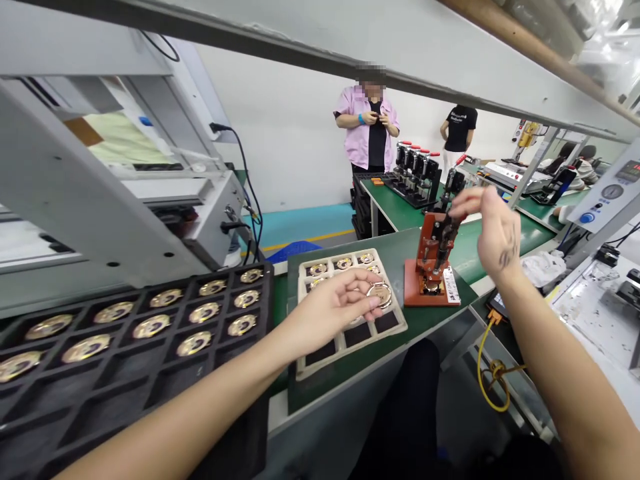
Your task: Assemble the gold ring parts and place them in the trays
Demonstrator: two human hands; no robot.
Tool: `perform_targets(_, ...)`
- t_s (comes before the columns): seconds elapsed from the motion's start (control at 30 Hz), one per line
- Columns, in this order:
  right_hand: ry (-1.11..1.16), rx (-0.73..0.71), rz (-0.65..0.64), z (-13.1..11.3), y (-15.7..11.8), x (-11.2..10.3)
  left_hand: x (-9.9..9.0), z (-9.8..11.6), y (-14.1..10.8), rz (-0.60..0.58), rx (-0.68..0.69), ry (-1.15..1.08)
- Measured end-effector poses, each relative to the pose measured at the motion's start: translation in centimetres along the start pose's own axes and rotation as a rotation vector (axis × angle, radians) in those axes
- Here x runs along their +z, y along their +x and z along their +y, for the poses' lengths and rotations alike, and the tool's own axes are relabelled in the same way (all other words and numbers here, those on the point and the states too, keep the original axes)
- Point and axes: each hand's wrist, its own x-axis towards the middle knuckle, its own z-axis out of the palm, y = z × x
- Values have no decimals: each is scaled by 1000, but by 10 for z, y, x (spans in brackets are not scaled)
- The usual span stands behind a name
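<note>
My left hand (333, 308) holds a round gold-rimmed piece (380, 295) between thumb and fingers, above a cream compartment tray (403, 323) with several similar pieces in it. To the right stands a red-orange hand press (413, 283) on the green bench, with a gold-coloured piece (431, 287) at its base. My right hand (487, 223) is raised beside the top of the press, fingers curved around or next to its dark lever; exact contact is hard to tell.
A black compartment tray (267, 347) with several gold rings lies at the left. Several black presses (413, 173) with red handles stand behind. A person in a pink shirt (355, 133) faces the bench. A yellow hose (480, 367) hangs at the right.
</note>
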Motion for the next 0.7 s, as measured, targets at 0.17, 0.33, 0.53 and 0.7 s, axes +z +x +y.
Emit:
perform_targets(0.17,197,-53,16,-1,-81,4,10,-1,-7,-55,-7,-57)
perform_targets(0.33,30,-47,-27,-1,-105,1,30,7,-13,-113,-43,-124)
perform_targets(0.53,106,214,-88,-43,-142,-2,48,12,-22,-174,-36,-117)
perform_targets(0.7,438,513,-298,-61,-158,4,60,13,-26,-198,92,23)
